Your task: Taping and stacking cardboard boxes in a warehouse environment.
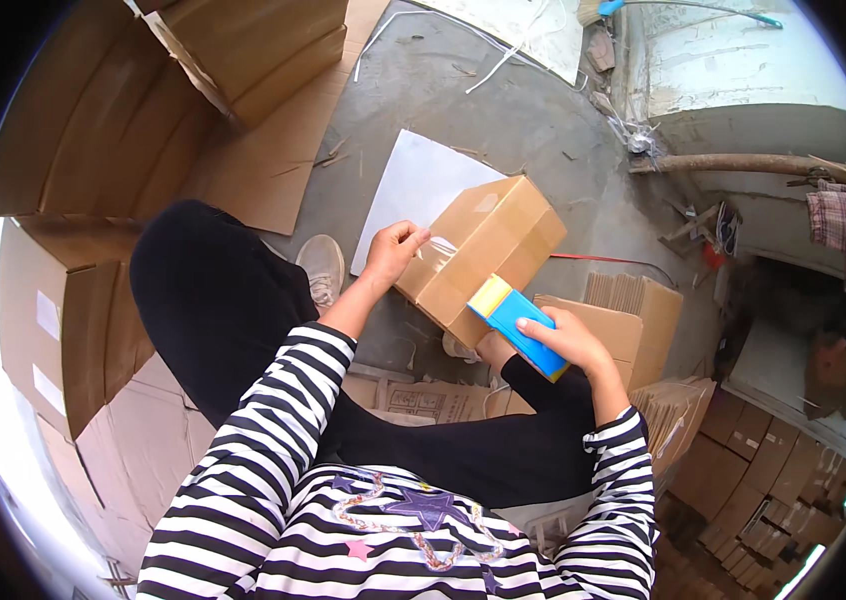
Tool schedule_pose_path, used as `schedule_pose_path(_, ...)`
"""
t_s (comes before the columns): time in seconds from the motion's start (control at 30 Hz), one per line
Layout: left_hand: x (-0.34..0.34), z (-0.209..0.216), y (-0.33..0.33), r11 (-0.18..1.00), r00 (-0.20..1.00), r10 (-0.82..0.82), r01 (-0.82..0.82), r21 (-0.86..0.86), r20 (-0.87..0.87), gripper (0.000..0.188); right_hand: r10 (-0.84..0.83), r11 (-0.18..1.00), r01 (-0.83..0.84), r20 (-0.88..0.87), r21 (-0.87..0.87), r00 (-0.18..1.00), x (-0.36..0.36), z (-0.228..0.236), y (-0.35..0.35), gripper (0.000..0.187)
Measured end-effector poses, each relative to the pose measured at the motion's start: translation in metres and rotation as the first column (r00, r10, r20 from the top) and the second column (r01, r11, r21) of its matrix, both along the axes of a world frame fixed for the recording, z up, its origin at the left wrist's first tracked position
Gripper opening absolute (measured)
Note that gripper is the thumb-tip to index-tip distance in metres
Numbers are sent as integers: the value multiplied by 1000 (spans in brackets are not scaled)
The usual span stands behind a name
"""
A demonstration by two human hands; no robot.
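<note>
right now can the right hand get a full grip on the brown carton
Probably not: the brown carton is close, but the right hand is wrapped around a blue-and-yellow object.

Left fingers (pixel 411 232) bunched at the left side of a brown carton (pixel 505 232), beside its white marking (pixel 438 253); contact unclear. Right fingers (pixel 533 327) grip a blue-and-yellow block (pixel 516 322), thumb on top, at the carton's near right side. White sheet (pixel 405 183) lies on grey floor (pixel 355 140) beyond left fingers. Shoe (pixel 322 268) left of them. Folded cardboard (pixel 658 320) right of right fingers; red strip (pixel 583 257) beyond.
</note>
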State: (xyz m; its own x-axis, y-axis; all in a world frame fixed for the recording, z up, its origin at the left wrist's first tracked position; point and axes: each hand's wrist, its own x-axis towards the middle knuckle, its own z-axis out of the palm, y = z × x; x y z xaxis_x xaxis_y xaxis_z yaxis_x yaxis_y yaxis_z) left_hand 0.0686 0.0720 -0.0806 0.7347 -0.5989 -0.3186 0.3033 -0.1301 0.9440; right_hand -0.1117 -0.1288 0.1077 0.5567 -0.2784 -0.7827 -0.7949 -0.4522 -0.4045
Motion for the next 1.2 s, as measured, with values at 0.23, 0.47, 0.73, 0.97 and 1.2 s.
schedule_pose_path(0.23,-30,4,-14,985,1000,-13,9,170,24,28,23,1000,-23,-73,1,997,3,0,-3,59)
schedule_pose_path(0.47,-35,-10,-11,907,992,-58,5,420,114,29,28,1000,-27,-62,16,998,2,-12,-7,59)
schedule_pose_path(0.73,-35,40,-22,988,944,-154,154,21,292,49,19,1000,-19,-4,8,1000,-4,-14,-11,59)
schedule_pose_path(0.97,-26,53,-24,777,870,-481,479,410,-104,69,-26,1000,26,4,13,1000,-7,-15,-11,67)
schedule_pose_path(1.2,-67,76,-19,927,529,-288,-54,370,799,46,-4,999,7,-45,53,999,17,-5,-4,69)
